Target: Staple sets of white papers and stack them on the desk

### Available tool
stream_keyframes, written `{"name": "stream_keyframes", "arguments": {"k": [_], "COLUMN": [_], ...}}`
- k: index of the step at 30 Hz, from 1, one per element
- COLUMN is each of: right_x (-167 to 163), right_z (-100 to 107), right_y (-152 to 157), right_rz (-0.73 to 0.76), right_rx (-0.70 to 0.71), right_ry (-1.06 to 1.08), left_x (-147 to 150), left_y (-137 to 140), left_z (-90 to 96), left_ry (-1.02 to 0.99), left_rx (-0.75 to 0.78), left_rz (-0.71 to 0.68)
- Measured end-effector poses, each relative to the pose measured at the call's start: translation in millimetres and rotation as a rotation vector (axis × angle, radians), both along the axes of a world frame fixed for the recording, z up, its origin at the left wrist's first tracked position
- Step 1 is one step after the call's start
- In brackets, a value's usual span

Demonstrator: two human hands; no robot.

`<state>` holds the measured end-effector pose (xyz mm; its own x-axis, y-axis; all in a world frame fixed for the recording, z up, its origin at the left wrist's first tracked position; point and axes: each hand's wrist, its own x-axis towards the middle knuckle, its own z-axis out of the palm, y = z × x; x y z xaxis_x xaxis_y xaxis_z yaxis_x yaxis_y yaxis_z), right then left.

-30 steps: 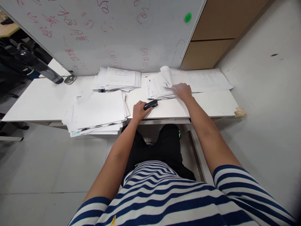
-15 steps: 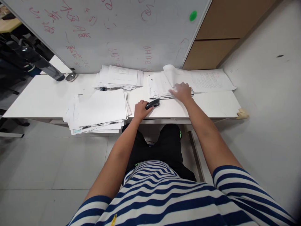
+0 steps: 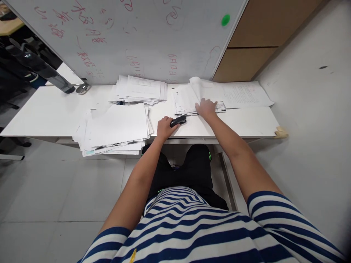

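Observation:
My left hand (image 3: 165, 128) is closed round the rear end of a black stapler (image 3: 179, 120), which points right near the desk's front edge. My right hand (image 3: 207, 108) lies with fingers apart on a stack of papers (image 3: 186, 99) just beyond the stapler. At the back of that stack a sheet (image 3: 195, 84) is curled up and folded over. Right of it, a sheet covered in handwriting (image 3: 246, 93) is spread towards the wall. The ends of my right fingers press against the pages and are partly hard to make out.
On the left, a large paper pile (image 3: 117, 124) overhangs the front edge of the white desk (image 3: 44, 113). Behind it lies another paper pile (image 3: 144, 87). A computer mouse (image 3: 82, 88) and a dark bottle (image 3: 46, 69) stand farther left. A whiteboard (image 3: 148, 40) rises along the back.
My right hand has shifted left across the paper stack, uncovering more of the stack's right edge. My left hand and the stapler have stayed in place.

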<state>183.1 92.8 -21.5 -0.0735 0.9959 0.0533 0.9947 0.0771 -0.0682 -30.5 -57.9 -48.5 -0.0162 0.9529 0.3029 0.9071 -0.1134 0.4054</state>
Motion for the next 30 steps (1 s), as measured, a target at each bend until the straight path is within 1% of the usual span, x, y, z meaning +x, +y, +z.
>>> {"name": "stream_keyframes", "arguments": {"k": [2,5,7,9,13,17,20,22,24,25,27,29,30], "right_x": [-1.8,-1.1,0.1,1.1,3.7,8.0,11.1,13.9,17.7,19.8,22.8,22.5,20.6], "right_z": [-3.9,-6.0,-4.8,-2.1,5.7,18.4,32.3,44.3,58.1,64.9,76.1,80.0,78.4], "right_y": [-3.0,-6.1,-7.4,-8.5,-11.2,-11.9,-13.3,-20.1,-35.6,-47.0,-76.7,-112.5,-131.4], "right_rz": [0.031,0.176,0.274,0.317,0.292,0.251,0.191,0.163,0.162,0.169,0.183,0.199,0.201], "right_rx": [0.044,0.120,0.146,0.153,0.195,0.232,0.347,0.466,0.566,0.600,0.639,0.662,0.674], "right_ry": [-0.026,-0.073,-0.097,-0.083,0.048,0.185,0.314,0.410,0.519,0.578,0.687,0.753,0.778], "left_x": [-0.1,0.1,0.2,0.2,-0.7,-1.0,-0.1,0.7,2.1,3.6,9.5,21.4,29.7], "left_y": [-0.2,-0.7,-0.7,-0.5,-0.2,0.2,-0.8,-3.1,-7.1,-9.6,-15.5,-23.0,-27.7], "left_z": [0.2,0.5,0.0,-1.0,-2.8,-2.1,-2.2,-2.3,0.1,3.3,15.2,34.5,46.0], "left_ry": [-0.005,-0.008,-0.011,-0.016,-0.025,-0.042,-0.072,-0.112,-0.173,-0.212,-0.326,-0.540,-0.697], "left_rx": [0.000,-0.005,-0.005,0.001,0.011,0.003,-0.008,0.038,0.123,0.163,0.225,0.255,0.258], "left_rz": [-0.002,-0.001,-0.003,-0.003,-0.001,-0.006,0.018,0.110,0.203,0.222,0.215,0.203,0.211]}}
